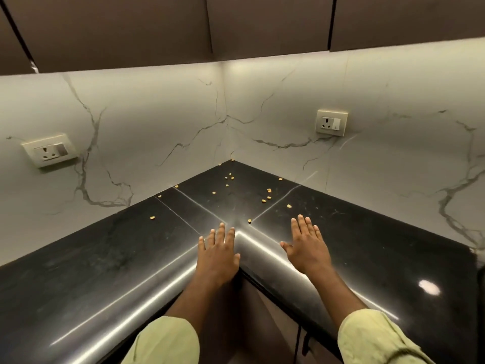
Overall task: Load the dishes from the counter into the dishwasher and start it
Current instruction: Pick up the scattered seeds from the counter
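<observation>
Two hands in view, both palm down over the black polished counter [105,258], which runs in an L into the room corner and fills the lower half of the view. Left hand [219,254]: fingers straight and slightly spread, holding nothing, placed over the rounded front edge right at the inner angle of the L. Right hand [307,245]: fingers straight, thumb out to the side, holding nothing, over the right-side slab just past the front edge. Contact with the stone versus a slight hover: cannot tell for either palm. The hands are near each other but apart, with the inner angle between them. Pale green sleeves [168,342] cover both forearms at the bottom edge. Small yellow kernels [267,194] lie scattered on the counter beyond the fingertips, most toward the back corner, one just ahead between the two hands, one alone farther left. Seams in the stone meet close to the left fingertips. White wall panels [157,114] with grey veins rise behind the counter on both sides. Left socket plate [48,150], cream with a switch, sits on the left wall; right socket plate [332,122] on the right wall. Dark brown upper cabinets [131,27] span the top. A bright light reflection [429,287] shows on the counter at far right. Under the inner angle, a cabinet front carries a dark handle [305,342].
</observation>
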Available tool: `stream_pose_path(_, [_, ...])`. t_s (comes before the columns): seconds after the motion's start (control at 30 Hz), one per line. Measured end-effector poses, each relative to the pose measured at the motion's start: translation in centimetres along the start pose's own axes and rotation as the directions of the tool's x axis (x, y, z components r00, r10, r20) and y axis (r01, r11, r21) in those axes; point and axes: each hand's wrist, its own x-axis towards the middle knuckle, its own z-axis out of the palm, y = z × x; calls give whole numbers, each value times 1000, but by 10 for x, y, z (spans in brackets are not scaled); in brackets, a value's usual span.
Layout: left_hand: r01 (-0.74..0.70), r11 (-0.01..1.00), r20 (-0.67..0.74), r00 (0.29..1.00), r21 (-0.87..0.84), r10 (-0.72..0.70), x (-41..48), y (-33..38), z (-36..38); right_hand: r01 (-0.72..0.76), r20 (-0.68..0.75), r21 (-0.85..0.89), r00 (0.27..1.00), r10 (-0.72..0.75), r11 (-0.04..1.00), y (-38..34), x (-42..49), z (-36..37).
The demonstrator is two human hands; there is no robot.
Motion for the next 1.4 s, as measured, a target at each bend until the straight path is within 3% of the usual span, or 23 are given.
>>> stream_pose_path(0.37, [-79, 990, 7, 997, -120, 81, 154, -5, 18, -114, -40, -32, 993, 112, 993, 34, 130, 7])
stream_pose_path(0.7, [-201, 976, 250, 944, -89, 217, 272, -33, 75, -303, 61, -81, 949, 308, 950, 34, 215, 57])
stream_pose_path(1.0, [-39, 978, 318, 943, -204, 104, 317, -33, 117, -382, 209, -18, 902, 377, 924, 47, 236, 108])
stream_pose_path(1.13, [-50, 978, 298, 948, -204, 111, 322, -31, 122, -450, 261, 60, 869, 422, 891, 53, 259, 115])
stream_pose_path(1.4, [-34, 976, 335, 936, -216, 107, 343, -14, 133, -522, 234, 246, 850, 472, 817, 74, 318, 135])
